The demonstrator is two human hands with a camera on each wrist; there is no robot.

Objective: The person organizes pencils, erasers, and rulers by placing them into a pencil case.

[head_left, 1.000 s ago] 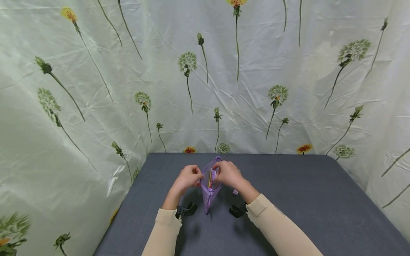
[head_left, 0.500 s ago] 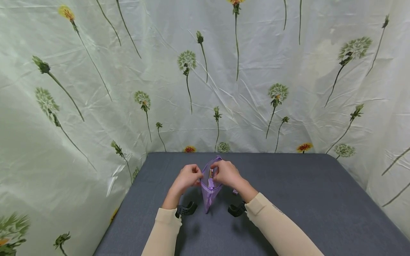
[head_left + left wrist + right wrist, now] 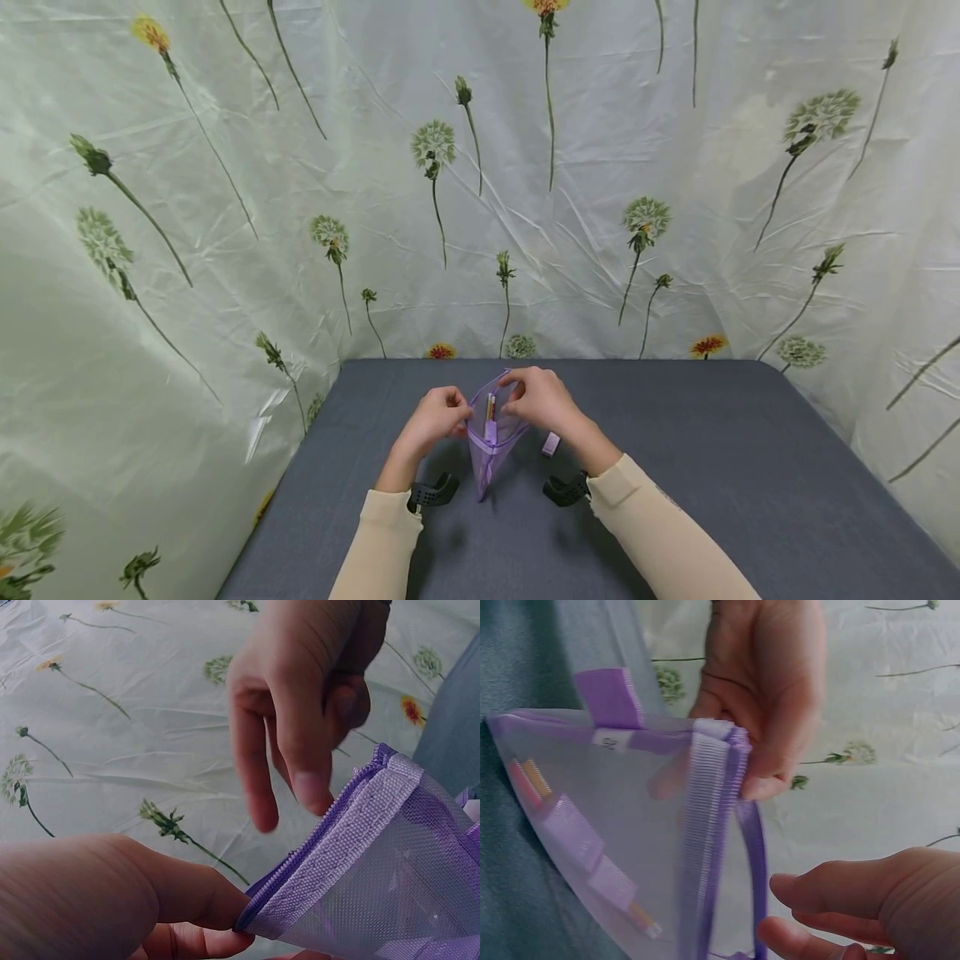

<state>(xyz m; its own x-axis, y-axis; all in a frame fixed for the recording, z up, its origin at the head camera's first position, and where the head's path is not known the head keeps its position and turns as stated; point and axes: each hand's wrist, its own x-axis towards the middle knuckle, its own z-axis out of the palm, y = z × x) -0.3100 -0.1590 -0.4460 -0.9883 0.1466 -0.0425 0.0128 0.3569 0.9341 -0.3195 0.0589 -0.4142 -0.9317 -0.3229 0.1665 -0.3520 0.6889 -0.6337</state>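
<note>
Room between left hand (image 3: 437, 413) and right hand (image 3: 542, 400) into the mesh pouch (image 3: 482, 468), pencils (image 3: 491, 407) and purple block (image 3: 491, 432) inside as obstacles.

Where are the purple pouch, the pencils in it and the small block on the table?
Pouch (image 3: 487, 463), head view: outer mesh side.
Pencils (image 3: 491, 407), head view: visible shafts.
Block (image 3: 551, 444), head view: middle of its visible surface.

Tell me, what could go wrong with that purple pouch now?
The left-hand grip pinches the pouch by one edge, which might slip or sag closed. The pouch's mouth is open, so the pencils inside could slide out if it tips. The small purple block on the table, near the right wrist, could get nudged away.
</note>
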